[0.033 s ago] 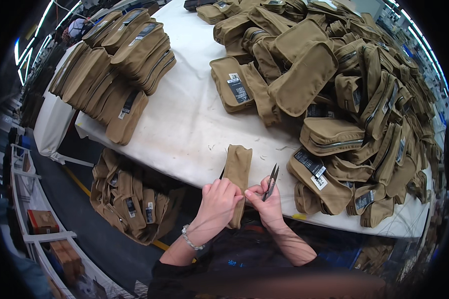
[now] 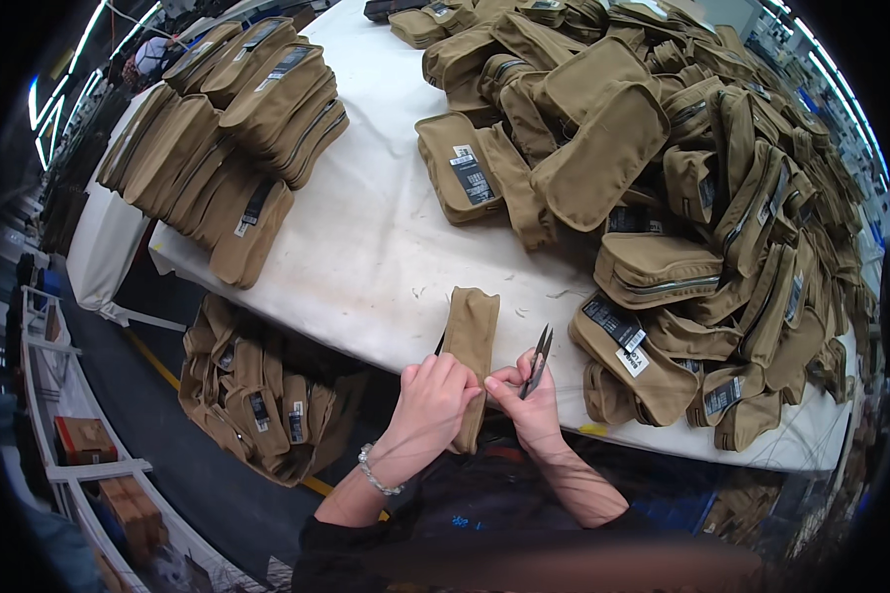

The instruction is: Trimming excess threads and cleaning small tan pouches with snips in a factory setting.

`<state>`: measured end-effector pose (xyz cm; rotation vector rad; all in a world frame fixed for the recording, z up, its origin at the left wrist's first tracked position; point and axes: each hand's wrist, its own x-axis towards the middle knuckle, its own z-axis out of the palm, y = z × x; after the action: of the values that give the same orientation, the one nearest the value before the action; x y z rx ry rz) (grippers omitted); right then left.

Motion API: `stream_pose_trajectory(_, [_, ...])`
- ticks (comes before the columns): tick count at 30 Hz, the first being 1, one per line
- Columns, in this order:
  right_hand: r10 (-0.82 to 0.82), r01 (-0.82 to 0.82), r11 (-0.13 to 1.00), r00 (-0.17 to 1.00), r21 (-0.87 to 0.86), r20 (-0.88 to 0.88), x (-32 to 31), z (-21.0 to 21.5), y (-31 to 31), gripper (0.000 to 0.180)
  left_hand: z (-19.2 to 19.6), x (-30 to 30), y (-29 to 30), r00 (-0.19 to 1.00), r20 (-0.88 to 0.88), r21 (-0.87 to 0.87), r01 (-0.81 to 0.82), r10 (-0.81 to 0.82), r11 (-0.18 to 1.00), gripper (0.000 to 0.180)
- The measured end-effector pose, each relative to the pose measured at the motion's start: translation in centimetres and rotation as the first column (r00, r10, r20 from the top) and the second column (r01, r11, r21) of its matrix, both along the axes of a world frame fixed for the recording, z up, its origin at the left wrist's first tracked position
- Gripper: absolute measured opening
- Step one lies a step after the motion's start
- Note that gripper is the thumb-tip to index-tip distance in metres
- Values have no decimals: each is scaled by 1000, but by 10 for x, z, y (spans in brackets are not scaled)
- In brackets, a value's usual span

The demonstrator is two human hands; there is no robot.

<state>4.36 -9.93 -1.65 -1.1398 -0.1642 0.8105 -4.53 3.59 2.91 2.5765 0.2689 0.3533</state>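
Note:
A narrow tan fabric pouch [image 2: 472,321] stands on edge at the table's front rim, its lower end hanging toward me. My left hand [image 2: 433,395] is closed on its left side, knuckles up. A small dark pointed piece [image 2: 440,344] sticks up beside those knuckles; I cannot tell what it is. On the other side, my right hand [image 2: 526,400] pinches at the pouch's edge with thumb and finger. The same hand carries dark metal thread snips [image 2: 537,363], blades pointing up and away from the pouch. Whatever lies between the fingertips is hidden.
A large heap of tan pouches [image 2: 603,148] with dark tags covers the right of the white table [image 2: 366,227]. Neat stacks of pouches [image 2: 267,99] stand at the far left. Below the front edge, a box of pouches [image 2: 257,395] sits on the floor, near a white rack [image 2: 99,469].

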Motion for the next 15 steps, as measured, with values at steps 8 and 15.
stream_pose_trajectory(8, [19,-19,1000,999,-9,40,5,-1,-3,37,-3,3,13,989,14,-82,145,-144,986,14])
stream_pose_trajectory(15, [8,-8,1000,1000,15,-3,2,3,-3,37,5,1,9,994,-8,-130,107,-109,986,16])
